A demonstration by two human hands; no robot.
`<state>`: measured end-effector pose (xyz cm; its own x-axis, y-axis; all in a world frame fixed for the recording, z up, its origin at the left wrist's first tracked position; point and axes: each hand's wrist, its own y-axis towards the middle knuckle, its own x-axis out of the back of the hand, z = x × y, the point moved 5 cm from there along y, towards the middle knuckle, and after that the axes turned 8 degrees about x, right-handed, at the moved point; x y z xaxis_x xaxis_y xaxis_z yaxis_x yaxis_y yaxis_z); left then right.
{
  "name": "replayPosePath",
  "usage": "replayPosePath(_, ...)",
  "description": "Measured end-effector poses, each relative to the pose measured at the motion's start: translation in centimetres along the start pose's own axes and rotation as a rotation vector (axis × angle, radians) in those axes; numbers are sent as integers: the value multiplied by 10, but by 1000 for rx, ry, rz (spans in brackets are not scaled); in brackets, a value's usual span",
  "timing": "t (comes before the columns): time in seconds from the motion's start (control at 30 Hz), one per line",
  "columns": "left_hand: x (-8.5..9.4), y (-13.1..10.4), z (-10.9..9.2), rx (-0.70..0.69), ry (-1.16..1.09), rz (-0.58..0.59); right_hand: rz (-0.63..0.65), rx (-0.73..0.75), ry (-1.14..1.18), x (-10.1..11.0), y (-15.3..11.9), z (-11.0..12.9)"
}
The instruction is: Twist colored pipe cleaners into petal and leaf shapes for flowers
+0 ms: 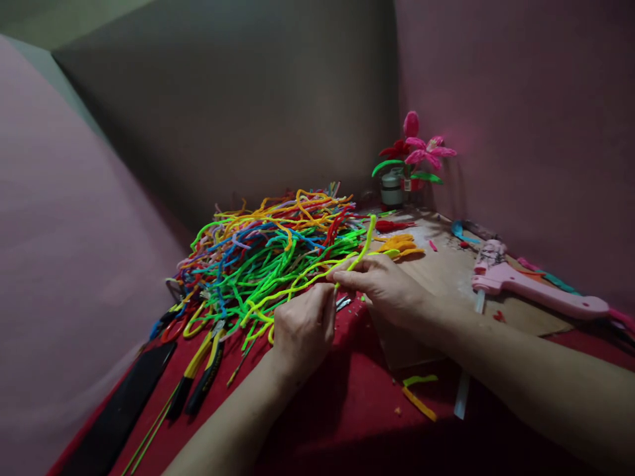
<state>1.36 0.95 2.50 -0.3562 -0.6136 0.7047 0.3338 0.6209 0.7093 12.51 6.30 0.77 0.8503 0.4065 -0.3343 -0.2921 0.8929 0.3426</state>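
Between my hands is a yellow-green pipe cleaner [368, 237], its free end sticking up past my fingers. My right hand [381, 283] pinches it between thumb and fingers. Close beside it, my left hand [304, 326] is curled with its fingers pressed together at the lower end of the same pipe cleaner; its fingertips are partly hidden. Behind both hands spreads a big heap of coloured pipe cleaners [268, 264] in green, orange, blue, red and purple. Part of a small metal tool [343, 303] shows just beneath my hands.
Yellow-black pliers [204, 370] and a black strip [122, 410] lie at left. A pink glue gun [540, 291] rests on a cardboard sheet [441, 271] at right. Pink pipe-cleaner flowers [427, 152] stand behind. Cut scraps [419, 400] lie on the red cloth [347, 410].
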Motion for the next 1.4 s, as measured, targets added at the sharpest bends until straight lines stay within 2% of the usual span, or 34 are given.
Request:
replayPosePath(0.1, -1, 0, 1, 23, -27, 22, 5, 20, -114, 1, -1, 1)
replayPosePath(0.3, -1, 2, 1, 46, -104, 44, 47, 60, -114, 1, -1, 3)
replayPosePath(0.37, 0, 1, 2, 49, -102, 54, 26, 71, -116, 1, 0, 3)
replayPosePath(0.67, 0, 2, 3, 43, 50, 30, -213, 161, -268, 16, 3, 13)
replayPosePath(0.87, 3, 5, 15, 46, 236, 22, -447, 226, -121, 32, 4, 29)
replayPosePath(1.0, 3, 4, 29, 127, 251, 41, -496, 243, -26, 41, 8, 37)
replayPosePath(1.13, 0, 6, 39, 291, 216, 125, -515, 235, 76, 48, 11, 36)
replayPosePath(1.27, -5, 9, 48, 418, 63, 233, -540, 212, 136, 54, 13, 34)
replayPosePath(1.4, -11, 9, 56, 459, -32, 282, -528, 189, 268, 58, 19, 36)
